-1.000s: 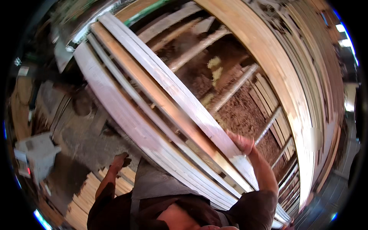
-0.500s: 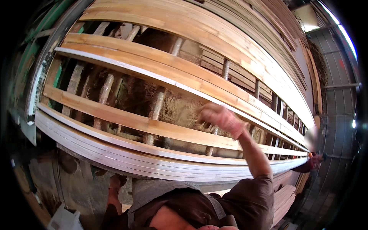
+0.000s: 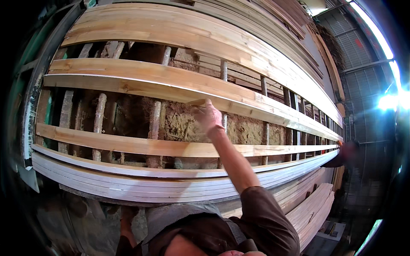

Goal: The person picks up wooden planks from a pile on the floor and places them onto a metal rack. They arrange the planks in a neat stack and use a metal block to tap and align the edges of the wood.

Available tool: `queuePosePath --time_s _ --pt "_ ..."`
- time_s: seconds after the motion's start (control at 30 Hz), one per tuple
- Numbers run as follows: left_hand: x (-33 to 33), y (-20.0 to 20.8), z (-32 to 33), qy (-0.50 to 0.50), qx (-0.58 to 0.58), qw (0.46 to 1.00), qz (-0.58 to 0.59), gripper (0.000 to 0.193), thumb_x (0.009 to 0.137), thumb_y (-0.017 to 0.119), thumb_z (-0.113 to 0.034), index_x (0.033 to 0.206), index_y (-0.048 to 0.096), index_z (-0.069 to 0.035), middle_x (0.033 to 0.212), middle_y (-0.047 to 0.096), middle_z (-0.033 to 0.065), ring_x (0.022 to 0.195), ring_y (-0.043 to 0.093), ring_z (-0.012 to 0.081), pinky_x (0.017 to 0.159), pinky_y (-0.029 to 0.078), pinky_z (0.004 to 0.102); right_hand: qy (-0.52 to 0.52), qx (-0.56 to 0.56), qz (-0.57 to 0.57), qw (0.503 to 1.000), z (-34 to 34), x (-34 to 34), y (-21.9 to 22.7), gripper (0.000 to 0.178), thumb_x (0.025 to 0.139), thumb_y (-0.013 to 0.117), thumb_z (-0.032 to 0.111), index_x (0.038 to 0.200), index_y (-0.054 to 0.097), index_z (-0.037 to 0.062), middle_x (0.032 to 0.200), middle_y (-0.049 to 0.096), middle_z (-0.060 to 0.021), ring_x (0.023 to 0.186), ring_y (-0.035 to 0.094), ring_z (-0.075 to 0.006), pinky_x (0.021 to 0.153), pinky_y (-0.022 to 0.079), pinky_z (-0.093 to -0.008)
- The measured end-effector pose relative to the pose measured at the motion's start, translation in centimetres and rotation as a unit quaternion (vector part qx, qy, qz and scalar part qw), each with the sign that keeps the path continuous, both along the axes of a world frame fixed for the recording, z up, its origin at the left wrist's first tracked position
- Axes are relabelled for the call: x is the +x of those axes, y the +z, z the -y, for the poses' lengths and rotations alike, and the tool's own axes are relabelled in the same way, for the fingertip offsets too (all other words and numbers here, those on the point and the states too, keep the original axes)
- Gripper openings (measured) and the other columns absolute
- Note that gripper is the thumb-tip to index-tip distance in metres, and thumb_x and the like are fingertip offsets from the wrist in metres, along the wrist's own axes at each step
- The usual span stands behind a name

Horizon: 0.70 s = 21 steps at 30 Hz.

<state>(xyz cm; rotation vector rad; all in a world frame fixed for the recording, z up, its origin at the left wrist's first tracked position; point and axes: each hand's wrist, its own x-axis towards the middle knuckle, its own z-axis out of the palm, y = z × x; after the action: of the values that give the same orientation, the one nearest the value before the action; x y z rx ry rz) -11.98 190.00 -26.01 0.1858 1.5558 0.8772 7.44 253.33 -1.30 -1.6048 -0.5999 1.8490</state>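
Note:
My right hand (image 3: 208, 117), in a pale pink glove, reaches over the rack with its fingers stretched apart. Its fingertips meet the lower edge of a long wooden board (image 3: 141, 87), whose wooden face is turned toward me and whose white edge shows as a thin line on top. Just behind lies another long flat board (image 3: 128, 68). Nearer to me, a narrow plank (image 3: 106, 137) crosses the rack's bars by itself. My left hand (image 3: 129, 212) hangs low in front of the rack, in shadow, its fingers too dark to make out.
White-edged boards (image 3: 128, 187) are stacked along the near side. Wide wooden boards (image 3: 171, 30) cover the far side, with more timber piles beyond. Round bars (image 3: 154, 128) span gaps above sawdust. A metal frame (image 3: 32, 98) borders the left; another person (image 3: 348, 153) stands at the right end.
My right hand has moved left and toward the board's edge. The board has turned, so its wooden face shows where a broad white edge did. My view has shifted slightly.

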Motion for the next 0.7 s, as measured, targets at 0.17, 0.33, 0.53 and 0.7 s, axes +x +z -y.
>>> queuePosePath --time_s 0.17,0.33,0.53,0.7 --pt "-0.8 -0.7 -0.8 -0.294 0.111 0.828 -0.464 0.058 0.084 0.078 -0.038 0.132 0.064 -0.008 0.131 0.067 0.0181 0.126 0.06 0.0366 0.107 0.048 0.0453 -0.134 0.04 -0.079 0.987 -1.4 -1.6 -2.0 0.044 0.105 0.062 0.047 0.117 0.065 0.0052 0.104 0.069 -0.0116 0.087 0.067 -0.0249 0.068 0.056 -0.034" --pt "-1.2 2.3 -0.3 -0.264 0.059 0.865 -0.422 0.048 0.095 0.068 -0.047 0.124 0.066 -0.008 0.116 0.072 0.0098 0.104 0.069 0.028 0.087 0.056 0.0416 -0.171 0.066 -0.17 0.968 -6.1 -2.4 -3.4 0.034 0.098 0.073 0.029 0.118 0.063 0.0028 0.1 0.072 -0.0147 0.078 0.072 -0.0267 0.056 0.061 -0.0375" --pt "-0.1 6.5 0.5 0.23 -0.057 0.969 0.067 0.035 0.106 0.056 -0.046 0.12 0.067 -0.016 0.095 0.071 0.004 0.076 0.067 0.0163 0.058 0.051 0.0308 -0.133 0.062 -0.045 0.988 -9.4 -3.8 -1.2 0.036 0.099 0.072 0.037 0.113 0.066 0.004 0.096 0.074 -0.0128 0.068 0.071 -0.0276 0.054 0.057 -0.0387" --pt "1.6 6.7 1.4 -0.055 -0.021 0.972 -0.228 0.043 0.103 0.059 -0.041 0.132 0.063 -0.01 0.109 0.074 0.0126 0.088 0.071 0.0319 0.071 0.055 0.0471 -0.042 0.027 -0.09 0.995 -2.5 0.1 -1.4 0.03 0.104 0.065 0.037 0.11 0.067 0.0074 0.086 0.073 -0.0131 0.062 0.066 -0.0231 0.049 0.05 -0.0344"
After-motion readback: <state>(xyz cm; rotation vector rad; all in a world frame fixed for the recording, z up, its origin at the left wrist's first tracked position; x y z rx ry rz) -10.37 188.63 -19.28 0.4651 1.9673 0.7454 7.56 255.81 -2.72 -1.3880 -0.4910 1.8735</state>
